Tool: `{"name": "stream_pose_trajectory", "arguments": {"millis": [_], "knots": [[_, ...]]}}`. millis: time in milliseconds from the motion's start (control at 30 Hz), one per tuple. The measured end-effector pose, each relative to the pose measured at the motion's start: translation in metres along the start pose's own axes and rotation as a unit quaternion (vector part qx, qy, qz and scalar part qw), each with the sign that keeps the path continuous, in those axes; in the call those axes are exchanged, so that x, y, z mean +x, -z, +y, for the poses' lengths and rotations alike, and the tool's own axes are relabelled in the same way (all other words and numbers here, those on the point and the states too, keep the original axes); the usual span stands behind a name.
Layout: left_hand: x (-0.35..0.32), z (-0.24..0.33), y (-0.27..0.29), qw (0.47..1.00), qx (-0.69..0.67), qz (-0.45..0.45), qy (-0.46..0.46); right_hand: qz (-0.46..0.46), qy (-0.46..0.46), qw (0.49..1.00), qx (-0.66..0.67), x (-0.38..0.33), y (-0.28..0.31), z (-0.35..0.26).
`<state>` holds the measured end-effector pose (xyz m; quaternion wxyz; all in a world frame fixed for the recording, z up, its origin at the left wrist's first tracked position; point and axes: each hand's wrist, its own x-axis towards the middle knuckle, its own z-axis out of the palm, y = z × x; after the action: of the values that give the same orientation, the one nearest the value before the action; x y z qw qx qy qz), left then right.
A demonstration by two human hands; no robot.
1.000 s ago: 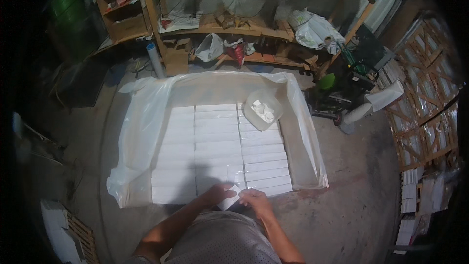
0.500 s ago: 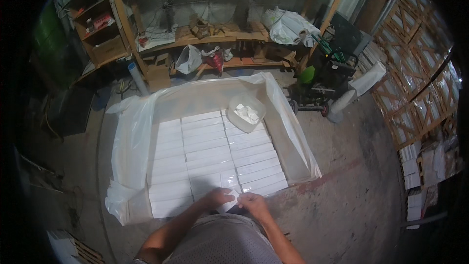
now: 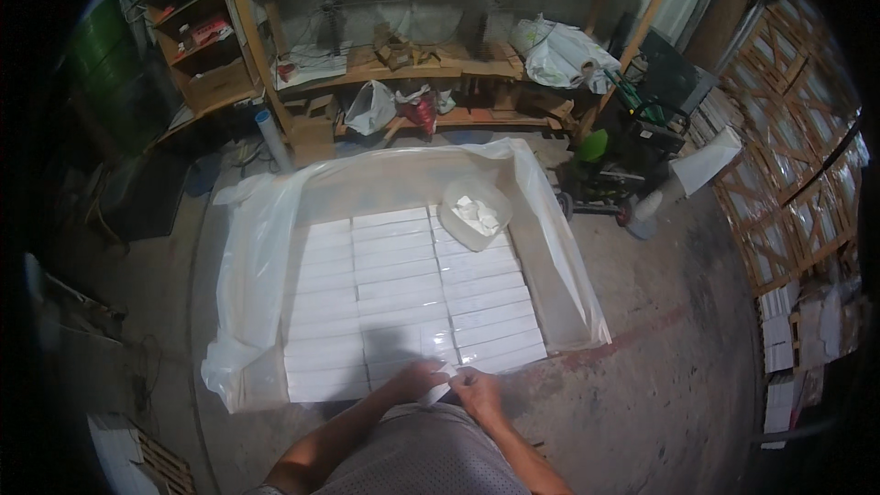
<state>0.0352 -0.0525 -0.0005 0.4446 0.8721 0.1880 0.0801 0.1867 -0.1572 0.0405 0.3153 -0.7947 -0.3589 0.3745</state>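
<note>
White slip [image 3: 437, 394], gripped two-handed
Left hand [image 3: 421, 378] and right hand [image 3: 478, 394] pinch it narrowly beside the near edge of the white packages [image 3: 396, 268]; concrete floor [image 3: 660, 376] extends right of the plastic liner [image 3: 561, 266].

Passage exists over the white boxes [image 3: 394, 282]; plastic tub [image 3: 469, 237] obstructs far right corner; plastic sheeting [image 3: 260, 275] bounds three sides.
</note>
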Motion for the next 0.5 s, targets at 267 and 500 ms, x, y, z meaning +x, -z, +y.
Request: {"name": "stream_pose_trajectory", "arguments": {"millis": [267, 500], "knots": [[0.011, 0.040, 0.031, 0.869, -0.368, 0.033, 0.329, 0.026, 0.016, 0.980, 0.199, 0.003, -0.001, 0.007], [0.013, 0.030, 0.020, 0.915, -0.289, 0.053, 0.276, 0.058, 0.053, 0.990, 0.119, 0.000, 0.007, -0.010]]}}
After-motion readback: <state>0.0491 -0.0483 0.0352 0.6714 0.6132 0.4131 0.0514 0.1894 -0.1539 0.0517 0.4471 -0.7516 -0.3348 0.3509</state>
